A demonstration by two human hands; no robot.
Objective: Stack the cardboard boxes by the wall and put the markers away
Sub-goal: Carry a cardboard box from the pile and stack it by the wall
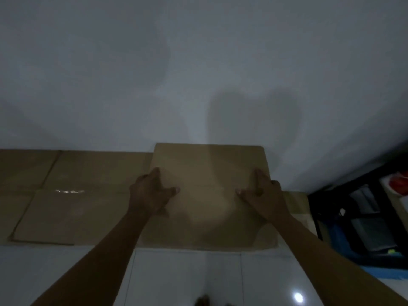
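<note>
You hold a flat cardboard box (pixel 207 195) upright against the wall (pixel 198 74), its lower edge on the floor (pixel 187 277). Your left hand (pixel 150 193) and right hand (pixel 262 195) are each clamped on a side edge, thumbs on the front face. A larger box (pixel 72 195) leans on the wall just beside it, to the left. The box looks light but wide and a little bendy, so I judge a grip at the middle of both side edges is best, because the smooth face may slip. No markers are visible here.
</note>
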